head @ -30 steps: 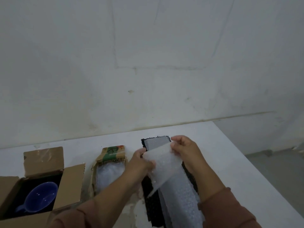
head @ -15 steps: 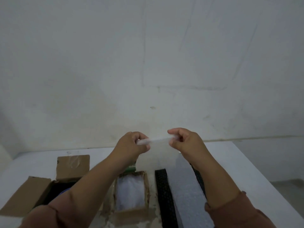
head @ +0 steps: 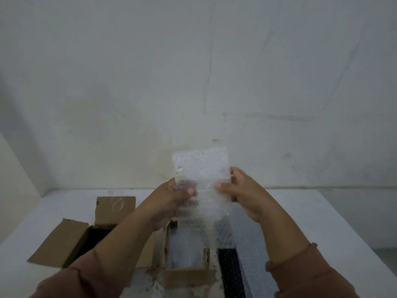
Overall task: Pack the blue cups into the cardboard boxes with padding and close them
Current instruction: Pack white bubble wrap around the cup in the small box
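Unfolded since the earlier frame, the bubble wrap sheet (head: 202, 166) is held upright, long axis vertical, just above the small box (head: 187, 276). Its side edges are pinched by the fingers of the left hand (head: 171, 201) and right hand (head: 245, 196); the box lies below, nearer the left.

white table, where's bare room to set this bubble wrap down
Widest bare patch: right of the wrap-covered black mat, to the white table's edge. A sliver between the open brown cardboard box and the wall. Crowded from that box across the small bubble-lined box to the mat.
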The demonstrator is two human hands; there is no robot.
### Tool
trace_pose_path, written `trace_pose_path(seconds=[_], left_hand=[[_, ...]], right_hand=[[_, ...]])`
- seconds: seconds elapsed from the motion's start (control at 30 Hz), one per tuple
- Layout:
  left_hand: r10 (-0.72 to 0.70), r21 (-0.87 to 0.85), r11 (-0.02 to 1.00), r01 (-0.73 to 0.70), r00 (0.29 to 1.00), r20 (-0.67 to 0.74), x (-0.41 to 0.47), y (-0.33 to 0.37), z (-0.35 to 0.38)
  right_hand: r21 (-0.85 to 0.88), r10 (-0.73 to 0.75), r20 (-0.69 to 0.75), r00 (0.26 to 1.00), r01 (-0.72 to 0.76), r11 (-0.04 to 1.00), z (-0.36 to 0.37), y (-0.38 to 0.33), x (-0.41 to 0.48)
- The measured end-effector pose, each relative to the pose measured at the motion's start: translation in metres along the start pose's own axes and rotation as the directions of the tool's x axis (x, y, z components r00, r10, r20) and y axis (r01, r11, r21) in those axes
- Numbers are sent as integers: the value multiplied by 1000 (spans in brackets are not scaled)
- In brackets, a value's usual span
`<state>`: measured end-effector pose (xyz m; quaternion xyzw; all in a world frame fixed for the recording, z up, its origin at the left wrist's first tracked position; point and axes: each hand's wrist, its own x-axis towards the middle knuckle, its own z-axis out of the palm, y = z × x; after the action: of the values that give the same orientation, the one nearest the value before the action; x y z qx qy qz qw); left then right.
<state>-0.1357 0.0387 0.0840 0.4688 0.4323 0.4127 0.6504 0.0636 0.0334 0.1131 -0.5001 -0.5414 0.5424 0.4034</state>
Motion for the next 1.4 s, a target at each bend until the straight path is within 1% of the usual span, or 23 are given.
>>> trace_pose_path(seconds=[0.03, 0.1, 0.2, 0.27, 0.33, 0.4, 0.47, 0.53, 0.6, 0.63, 0.67, 0.73, 0.8, 0.83, 0.93, 1.0, 1.07, 1.17, 1.2, 1.27, 1.3, 1.33, 1.4], left_hand=[[-3, -12, 1000, 3, 1000, 9, -1, 0, -2], [-12, -64, 998, 13, 999, 30, -5, 2, -5], [-50, -239, 970, 52, 999, 12, -7, -2, -11], [-128, -397, 910, 119, 992, 3, -6, -9, -19], [-265, -415, 871, 262, 963, 51, -6, -19, -26], [-355, -324, 864, 385, 923, 150, -8, -28, -25], [-353, -214, 899, 381, 922, 159, -9, -33, -22], [-314, -77, 944, 321, 945, 90, -6, -35, -25], [-305, 84, 950, 300, 951, 55, -4, -35, -30], [-325, 149, 938, 314, 944, 55, -2, -34, -32], [-348, 206, 921, 329, 936, 59, -1, -33, -32], [-387, 330, 878, 346, 920, 65, 1, -33, -32], [-365, 399, 854, 333, 931, 4, 6, -36, -32], [-338, 400, 856, 328, 940, -49, 9, -38, -34], [-315, 361, 861, 358, 933, -174, 14, -51, -38], [-268, 479, 812, 333, 942, -200, 12, -61, -38], [-156, 651, 716, 252, 967, -203, 10, -75, -35], [-13, 817, 550, 172, 980, -197, 10, -94, -31], [47, 880, 460, 121, 986, -161, 9, -101, -32], [186, 988, 154, 19, 981, -48, 8, -112, -36], [208, 1000, 16, -8, 978, 4, 4, -111, -36], [214, 995, -92, -29, 976, 48, 0, -109, -33], [180, 964, -255, -72, 976, 120, -9, -103, -27]], right_hand=[[-42, 43, 41, 998, -41, 998, 1, 8, -1], [-62, 32, 35, 999, -30, 998, 6, 18, -3], [47, -24, -2, 1000, 24, 999, 13, 24, -3], [43, -48, -30, 998, 49, 998, 13, 30, 1], [-60, -125, -70, 990, 121, 991, 11, 38, 6], [-158, -195, -49, 980, 185, 970, 11, 44, 7], [-253, -171, 33, 985, 174, 952, 8, 49, 7], [-281, -38, 158, 987, 82, 956, 2, 50, 6], [-126, 117, 256, 960, -87, 988, -3, 48, 5], [-43, 168, 284, 944, -163, 986, -3, 48, 4], [-8, 195, 303, 933, -202, 979, 0, 48, 3], [-155, 235, 318, 919, -194, 969, 9, 52, 3], [-317, 258, 304, 917, -158, 935, 21, 62, 6], [-366, 266, 259, 928, -161, 917, 25, 68, 9], [-440, 265, 73, 962, -207, 874, 34, 85, 14], [-472, 278, 22, 960, -235, 850, 40, 99, 14], [-538, 280, -6, 960, -239, 809, 48, 111, 14], [-640, 263, -36, 964, -224, 734, 59, 126, 13], [-672, 260, -41, 965, -219, 707, 61, 128, 12], [-762, 244, -32, 969, -182, 621, 64, 133, 11], [-824, 238, -6, 971, -140, 548, 64, 134, 10], [-884, 242, 35, 970, -82, 460, 65, 133, 9], [-946, 221, 102, 970, 25, 324, 64, 127, 6]])
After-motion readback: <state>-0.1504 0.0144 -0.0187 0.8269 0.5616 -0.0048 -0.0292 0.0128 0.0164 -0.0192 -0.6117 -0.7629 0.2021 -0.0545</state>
